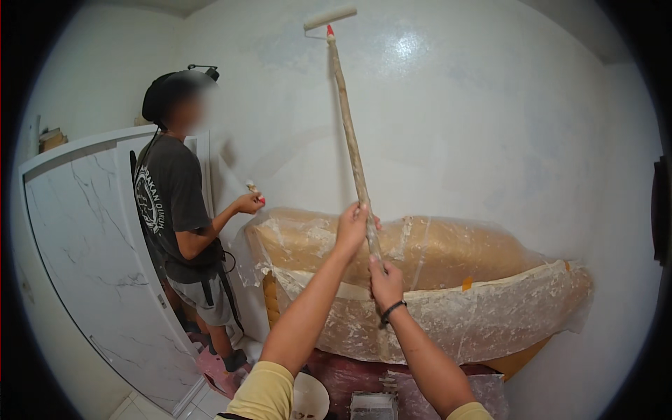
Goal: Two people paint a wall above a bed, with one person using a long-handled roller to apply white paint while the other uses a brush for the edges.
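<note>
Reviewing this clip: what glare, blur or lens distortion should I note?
Head view: bright glare on the wall, right of the paint roller; head view: the co-worker's face is blurred, while the left hand and right hand on the pole look fairly clear; head view: fisheye bending bows the marbled wardrobe's edges, and the corners are black.

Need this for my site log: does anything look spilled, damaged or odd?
Yes, the plastic by the wall: it is crumpled and heavily blotched pale, perhaps from splashes, unlike its clearer patches. The pole also looks slightly crooked, though the roller seems intact.
</note>
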The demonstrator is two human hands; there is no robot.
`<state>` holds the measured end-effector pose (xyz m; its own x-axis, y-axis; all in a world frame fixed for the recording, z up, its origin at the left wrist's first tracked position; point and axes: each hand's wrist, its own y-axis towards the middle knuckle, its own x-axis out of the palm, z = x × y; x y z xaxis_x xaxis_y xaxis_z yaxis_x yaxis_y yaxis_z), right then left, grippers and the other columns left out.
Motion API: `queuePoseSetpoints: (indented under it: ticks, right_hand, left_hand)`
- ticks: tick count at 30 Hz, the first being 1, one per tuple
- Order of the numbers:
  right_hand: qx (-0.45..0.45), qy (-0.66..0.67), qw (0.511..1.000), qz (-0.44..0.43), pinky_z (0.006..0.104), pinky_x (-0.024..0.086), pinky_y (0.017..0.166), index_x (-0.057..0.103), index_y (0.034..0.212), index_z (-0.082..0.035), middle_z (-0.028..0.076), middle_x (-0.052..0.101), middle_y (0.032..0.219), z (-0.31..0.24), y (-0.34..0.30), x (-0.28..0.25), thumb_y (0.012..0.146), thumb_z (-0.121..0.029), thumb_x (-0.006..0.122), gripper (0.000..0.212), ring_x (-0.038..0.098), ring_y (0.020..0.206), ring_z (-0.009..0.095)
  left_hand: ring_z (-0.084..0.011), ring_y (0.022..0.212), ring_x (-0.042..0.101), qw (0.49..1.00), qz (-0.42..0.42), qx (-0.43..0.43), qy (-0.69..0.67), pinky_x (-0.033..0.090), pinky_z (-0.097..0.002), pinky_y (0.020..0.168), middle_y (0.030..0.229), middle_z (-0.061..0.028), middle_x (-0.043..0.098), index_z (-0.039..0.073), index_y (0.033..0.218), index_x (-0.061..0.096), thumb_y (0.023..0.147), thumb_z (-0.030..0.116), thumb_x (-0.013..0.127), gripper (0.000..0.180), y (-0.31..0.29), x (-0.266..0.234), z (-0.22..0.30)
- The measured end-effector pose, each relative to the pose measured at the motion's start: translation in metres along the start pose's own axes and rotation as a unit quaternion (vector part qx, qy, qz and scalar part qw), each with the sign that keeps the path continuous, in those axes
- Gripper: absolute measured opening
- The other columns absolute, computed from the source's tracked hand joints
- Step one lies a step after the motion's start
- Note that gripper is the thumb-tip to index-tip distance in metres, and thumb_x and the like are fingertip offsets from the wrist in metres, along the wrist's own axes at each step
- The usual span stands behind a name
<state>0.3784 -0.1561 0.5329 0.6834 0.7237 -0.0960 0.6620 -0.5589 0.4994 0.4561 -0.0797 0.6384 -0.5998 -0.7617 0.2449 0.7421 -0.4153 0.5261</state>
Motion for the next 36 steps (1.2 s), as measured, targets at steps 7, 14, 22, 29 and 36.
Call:
queuePoseSetpoints:
  ticks: [7, 14, 22, 29, 36]
  right_hand:
    - [0.106, 0.212, 0.958, -0.159, 0.0296, 0.041, 0.043, 0.053, 0.092, 0.003, 0.008, 0.051, 0.056, -0.088, 0.062, 0.078, 0.084, -0.033, 0.059, 0.038, 0.050, 0.044, 0.015]
    - [0.013, 0.168, 0.974, -0.153, 0.0235, 0.041, 0.040, 0.049, 0.098, 0.000, 0.004, 0.051, 0.064, -0.098, 0.067, 0.128, 0.086, -0.026, 0.059, 0.031, 0.050, 0.045, 0.011]
    - [-0.101, 0.024, 0.994, -0.016, 0.0244, 0.040, 0.037, 0.054, 0.092, -0.001, 0.004, 0.053, 0.059, -0.006, -0.007, 0.084, 0.084, -0.026, 0.059, 0.027, 0.049, 0.040, 0.010]
    - [-0.007, -0.101, 0.995, 0.011, 0.0408, 0.046, 0.071, 0.058, 0.096, 0.001, 0.026, 0.061, 0.086, 0.028, -0.127, -0.006, 0.081, -0.032, 0.059, 0.037, 0.059, 0.084, 0.041]
    - [0.018, -0.183, 0.978, 0.100, 0.0366, 0.044, 0.058, 0.057, 0.081, 0.001, 0.018, 0.057, 0.064, 0.055, -0.238, -0.075, 0.080, -0.028, 0.062, 0.030, 0.057, 0.059, 0.027]
  left_hand:
    - [-0.0131, 0.061, 0.056, 0.997, 0.048, 0.039, 0.052, 0.046, -0.0265, 0.055, 0.073, -0.0066, 0.057, 0.003, 0.109, 0.050, 0.095, 0.029, 0.041, 0.031, 0.081, -0.059, 0.077]
    - [-0.0129, 0.058, 0.055, 0.995, 0.083, 0.045, 0.044, 0.044, -0.0254, 0.053, 0.069, -0.0074, 0.056, 0.002, 0.093, 0.052, 0.094, 0.027, 0.040, 0.028, 0.104, -0.095, 0.089]
    - [-0.0121, 0.056, 0.054, 0.996, 0.069, 0.043, 0.048, 0.044, -0.0252, 0.052, 0.067, -0.0065, 0.055, 0.003, 0.095, 0.052, 0.094, 0.028, 0.041, 0.028, 0.020, -0.063, 0.010]
    - [-0.0105, 0.057, 0.055, 0.996, 0.079, -0.017, 0.043, 0.044, -0.0246, 0.051, 0.067, -0.0041, 0.056, 0.004, 0.099, 0.051, 0.095, 0.025, 0.040, 0.024, -0.103, -0.013, -0.065]
    - [-0.0114, 0.059, 0.056, 0.992, 0.047, -0.115, -0.039, 0.044, -0.0247, 0.053, 0.070, -0.0056, 0.058, 0.002, 0.104, 0.050, 0.095, 0.021, 0.039, 0.023, -0.223, 0.033, -0.113]
